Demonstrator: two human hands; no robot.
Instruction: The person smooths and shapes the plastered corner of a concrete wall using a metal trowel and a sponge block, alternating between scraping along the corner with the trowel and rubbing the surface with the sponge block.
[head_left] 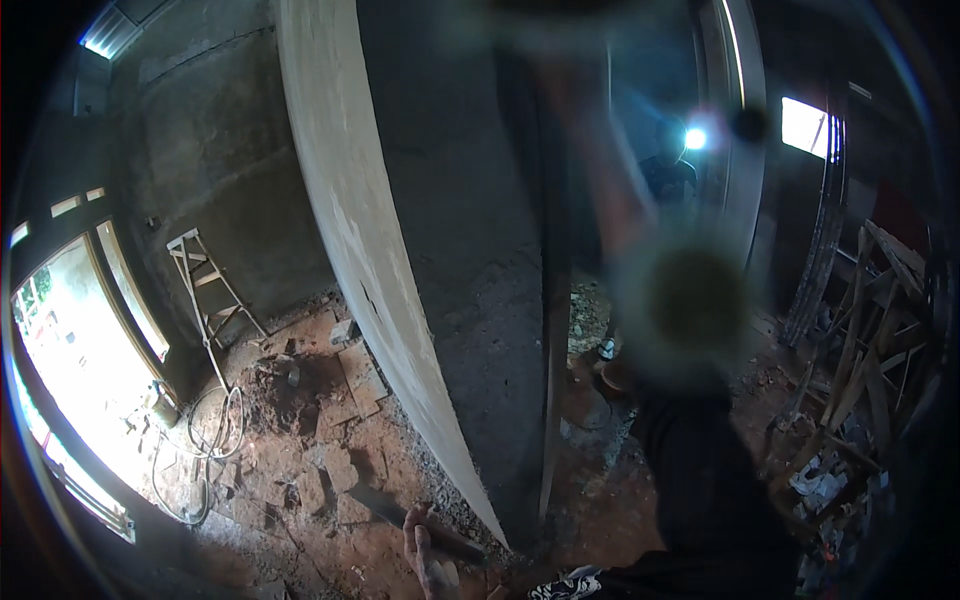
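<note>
My left hand (418,545) is low in the view, closed on a long, flat, dark tool (458,543) that looks like a plastering float. The tool lies slantwise across the fingers, above the rubble floor. My right arm (615,195), in a dark sleeve, reaches up in front of the grey plastered wall (450,250). A blurred smear covers the top of the view, where my right hand (565,75) is, so its fingers and anything in them cannot be made out. Left of this wall face runs a pale wall strip (365,210), its lower end near my left hand.
A wooden stepladder (205,280) leans by the left wall, with a coiled hose (210,440) near a bright doorway (85,340). Broken bricks and soil cover the floor. Timber scraps (865,350) are heaped at right. Another person (668,172) with a bright lamp stands further back.
</note>
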